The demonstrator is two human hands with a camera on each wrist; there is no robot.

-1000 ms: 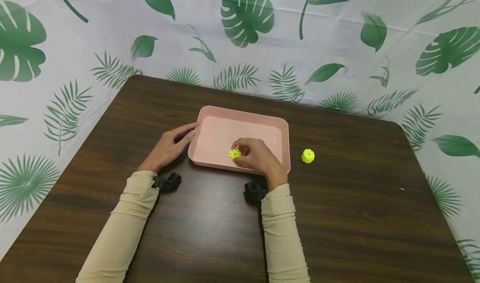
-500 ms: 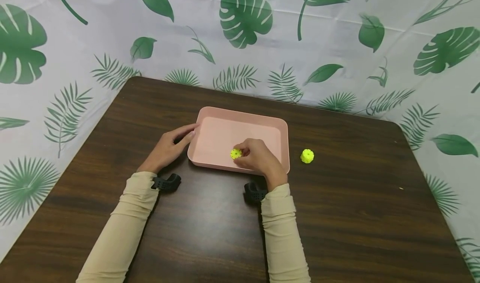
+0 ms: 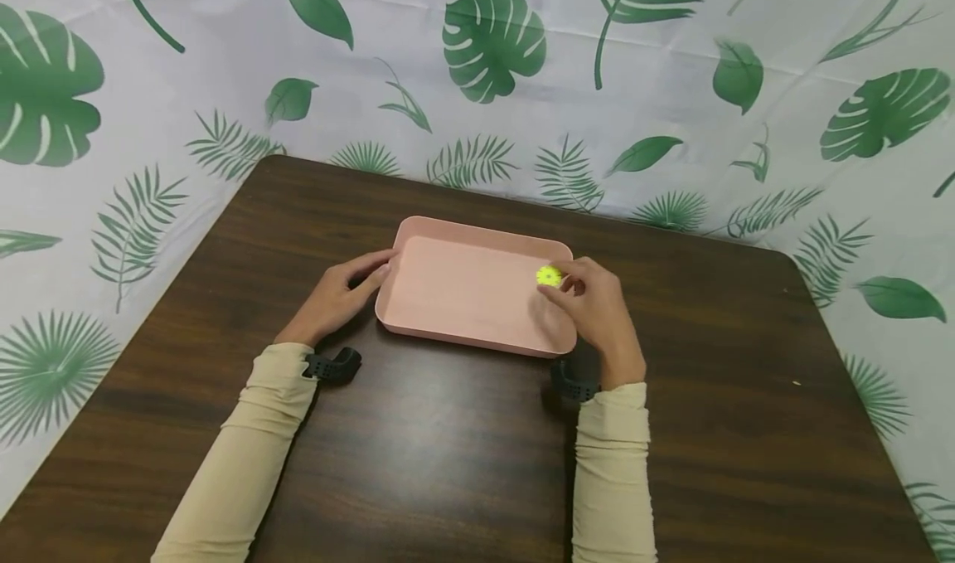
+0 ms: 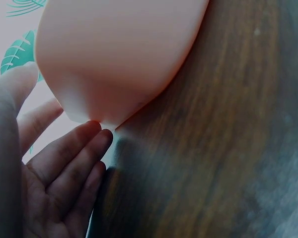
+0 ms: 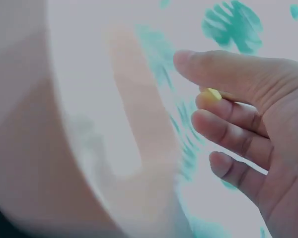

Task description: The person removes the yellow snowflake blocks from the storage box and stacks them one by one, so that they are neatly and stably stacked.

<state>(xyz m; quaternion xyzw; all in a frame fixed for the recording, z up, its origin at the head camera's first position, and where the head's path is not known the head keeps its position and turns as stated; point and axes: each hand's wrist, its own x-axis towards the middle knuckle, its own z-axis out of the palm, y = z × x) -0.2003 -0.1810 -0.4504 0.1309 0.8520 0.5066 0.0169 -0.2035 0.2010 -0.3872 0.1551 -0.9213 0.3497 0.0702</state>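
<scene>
A shallow pink tray (image 3: 477, 289) lies on the dark wooden table. My left hand (image 3: 336, 298) rests its relaxed fingers against the tray's left end; in the left wrist view the fingertips (image 4: 93, 126) meet the outer wall. Over the tray's right end, my right hand (image 3: 597, 306) pinches a bright yellow notched disc (image 3: 548, 276) between thumb and fingers. Only a small yellow edge of the notched disc (image 5: 213, 93) shows in the right wrist view, the rest hidden by thumb and fingers. The other right fingers are loosely bent.
The brown table (image 3: 418, 447) spreads out around the tray. Behind it hangs a white cloth (image 3: 358, 16) printed with green leaves. Each wrist wears a black band, such as the left wristband (image 3: 333, 366).
My right hand has moved right from the tray's middle, carrying the yellow notched disc. The yellow stack right of the tray is now hidden behind it. The left hand has stayed in place.
</scene>
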